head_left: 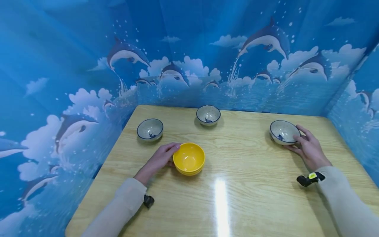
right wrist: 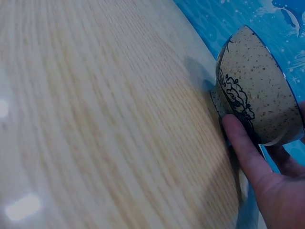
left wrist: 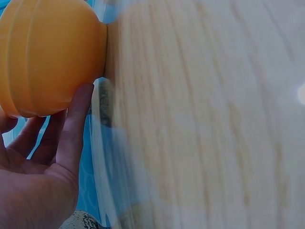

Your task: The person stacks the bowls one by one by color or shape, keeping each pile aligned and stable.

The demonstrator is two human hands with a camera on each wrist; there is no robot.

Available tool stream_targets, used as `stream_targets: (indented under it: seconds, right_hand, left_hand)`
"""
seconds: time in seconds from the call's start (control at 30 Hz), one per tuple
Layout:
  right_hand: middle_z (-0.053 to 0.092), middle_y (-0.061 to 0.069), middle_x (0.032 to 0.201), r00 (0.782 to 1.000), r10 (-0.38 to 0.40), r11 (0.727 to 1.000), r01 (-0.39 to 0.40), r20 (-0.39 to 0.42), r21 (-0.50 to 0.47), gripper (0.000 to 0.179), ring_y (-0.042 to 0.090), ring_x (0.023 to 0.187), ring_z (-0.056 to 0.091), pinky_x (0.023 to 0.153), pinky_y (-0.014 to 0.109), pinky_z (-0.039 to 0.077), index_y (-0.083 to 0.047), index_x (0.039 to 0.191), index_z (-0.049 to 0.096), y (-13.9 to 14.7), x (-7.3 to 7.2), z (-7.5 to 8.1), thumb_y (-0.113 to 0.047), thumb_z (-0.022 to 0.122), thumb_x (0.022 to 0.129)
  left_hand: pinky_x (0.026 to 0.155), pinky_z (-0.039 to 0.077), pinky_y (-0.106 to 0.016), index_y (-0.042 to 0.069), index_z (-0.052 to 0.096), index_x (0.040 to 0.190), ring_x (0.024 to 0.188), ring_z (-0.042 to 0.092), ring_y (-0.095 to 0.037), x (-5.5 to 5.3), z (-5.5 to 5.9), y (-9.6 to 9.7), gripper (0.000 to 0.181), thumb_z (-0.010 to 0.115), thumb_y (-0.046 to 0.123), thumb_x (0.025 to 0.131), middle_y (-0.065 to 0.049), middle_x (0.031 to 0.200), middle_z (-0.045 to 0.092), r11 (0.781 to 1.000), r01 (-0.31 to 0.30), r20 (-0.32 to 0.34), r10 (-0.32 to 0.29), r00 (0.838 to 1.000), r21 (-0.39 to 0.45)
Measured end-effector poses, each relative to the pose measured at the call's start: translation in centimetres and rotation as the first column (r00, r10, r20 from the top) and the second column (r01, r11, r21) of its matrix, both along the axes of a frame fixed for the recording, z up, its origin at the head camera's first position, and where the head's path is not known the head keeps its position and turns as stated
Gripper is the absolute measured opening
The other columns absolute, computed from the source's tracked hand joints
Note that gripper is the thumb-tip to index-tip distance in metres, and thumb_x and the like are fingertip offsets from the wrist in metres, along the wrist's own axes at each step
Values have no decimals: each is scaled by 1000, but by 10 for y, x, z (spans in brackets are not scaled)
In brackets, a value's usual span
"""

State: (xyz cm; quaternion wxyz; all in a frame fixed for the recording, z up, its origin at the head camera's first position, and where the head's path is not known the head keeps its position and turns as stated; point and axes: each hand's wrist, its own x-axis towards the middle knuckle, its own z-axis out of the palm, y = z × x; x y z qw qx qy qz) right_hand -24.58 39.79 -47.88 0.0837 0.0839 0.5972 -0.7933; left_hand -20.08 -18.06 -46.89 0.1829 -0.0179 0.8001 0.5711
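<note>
My left hand (head_left: 161, 158) grips a nested stack of yellow bowls (head_left: 189, 159) by its left side, thumb at the rim. In the left wrist view the fingers (left wrist: 76, 126) lie against the outer wall, close to the foot. Over at the right, my right hand (head_left: 310, 149) holds a speckled grey bowl (head_left: 279, 128) with a dark blue rim, thumb over the rim and fingers underneath. The right wrist view shows a dark swirling pattern on this bowl (right wrist: 259, 88), with one fingertip by its foot.
Two matching speckled bowls stand upright on the wooden table (head_left: 245, 164): one at the back left (head_left: 150, 129), another at the back middle (head_left: 208, 115). A blue dolphin-print curtain (head_left: 192, 49) rises behind the table and along both sides.
</note>
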Motion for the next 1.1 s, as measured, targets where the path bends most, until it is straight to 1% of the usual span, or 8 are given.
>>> stream_targets:
  seconds: [0.33,0.43,0.57,0.7,0.8,0.93,1.0,1.1]
  right_hand:
    - [45,-8,134,1000,-1,1000,2,-29,22,84,3,109,64,92,31,67,-29,177,15,-17,8,-1,-16,65,111]
    - [41,8,157,1000,26,998,-26,-15,57,82,2,111,64,92,29,67,-30,176,15,-22,10,0,-18,63,112]
    - [39,8,160,997,75,993,-72,-30,98,79,1,111,65,93,28,66,-30,176,17,-29,14,1,-19,63,112]
    - [46,-5,139,992,112,989,-105,-64,105,76,2,109,70,93,29,66,-28,175,23,-35,18,1,-16,64,112]
    - [41,10,152,988,133,986,-125,-72,106,75,3,111,70,93,30,66,-27,175,24,-40,22,0,-13,61,112]
    - [15,25,174,984,164,980,-155,-67,127,72,1,113,67,93,30,67,-28,175,23,-48,27,1,-15,59,114]
    - [25,23,171,982,178,977,-168,-70,135,70,2,113,67,92,30,67,-28,175,26,-51,29,1,-16,59,114]
    - [49,0,149,976,199,971,-184,-93,154,67,4,113,68,90,30,67,-27,174,30,-56,33,1,-14,58,114]
  left_hand:
    - [88,67,-36,17,57,158,123,69,-28,0,0,-1,57,51,53,114,-11,162,57,1000,5,-7,-5,1000,8]
    - [88,67,-36,17,58,158,123,69,-28,0,0,-1,57,50,52,114,-11,161,58,1000,2,-14,-2,1000,-3]
    - [87,68,-36,17,58,157,121,69,-28,0,0,-1,57,50,53,114,-12,161,58,1000,0,-15,0,1000,-13]
    - [87,68,-36,17,58,157,121,69,-27,0,0,0,57,50,53,114,-12,160,59,1000,0,-11,0,1000,-14]
    - [87,68,-36,16,58,158,121,69,-28,0,1,0,57,50,53,114,-12,161,58,1000,3,-9,-3,1000,-10]
    - [88,68,-36,16,57,159,122,69,-28,0,0,0,58,50,53,114,-12,162,57,1000,4,-7,-4,1000,-4]
    - [88,68,-36,16,56,159,123,68,-28,0,0,0,59,50,53,114,-12,162,57,1000,3,-7,-3,1000,-4]
    - [88,68,-36,16,56,159,124,68,-28,0,0,0,59,50,53,114,-12,163,56,1000,1,-6,-2,1000,-2]
